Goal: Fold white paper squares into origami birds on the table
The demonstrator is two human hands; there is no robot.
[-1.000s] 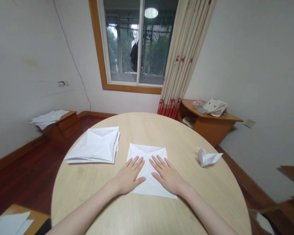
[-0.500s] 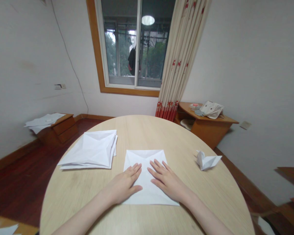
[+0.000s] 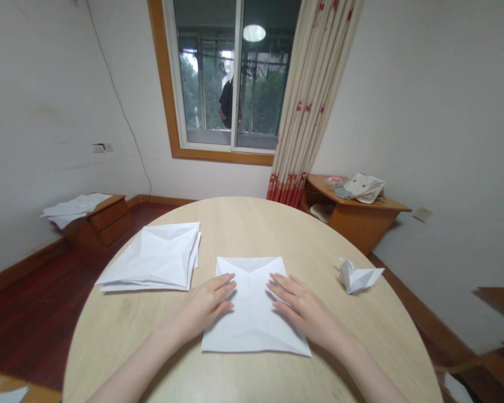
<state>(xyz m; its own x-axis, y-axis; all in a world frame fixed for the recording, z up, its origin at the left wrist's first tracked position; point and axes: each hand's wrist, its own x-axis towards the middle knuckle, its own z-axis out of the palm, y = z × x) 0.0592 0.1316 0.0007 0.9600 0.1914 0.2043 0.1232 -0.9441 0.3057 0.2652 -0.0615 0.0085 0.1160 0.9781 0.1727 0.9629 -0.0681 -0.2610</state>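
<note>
A white sheet of paper [image 3: 254, 319] with crease lines lies flat on the round wooden table [image 3: 252, 229] in front of me. Over its left side rests my left hand [image 3: 214, 299], fingers stretched out and pointing inward. My right hand [image 3: 296, 302] lies across the right side in the same way, its fingers extended and slightly spread. Neither hand grips anything. Between the fingertips the middle of the sheet shows, with a shallow triangular crease along its far edge.
To the left on the table is a stack of creased white sheets [image 3: 151, 257]. A folded paper figure [image 3: 359, 277] sits at the right. Beyond the table stand a low drawer cabinet [image 3: 109, 221] and a corner desk [image 3: 353, 218] bearing a cloth bag [image 3: 363, 187].
Both hands have moved apart, toward the sheet's left and right sides, uncovering more of its middle. The stack and the folded figure stay where they were on the table.
</note>
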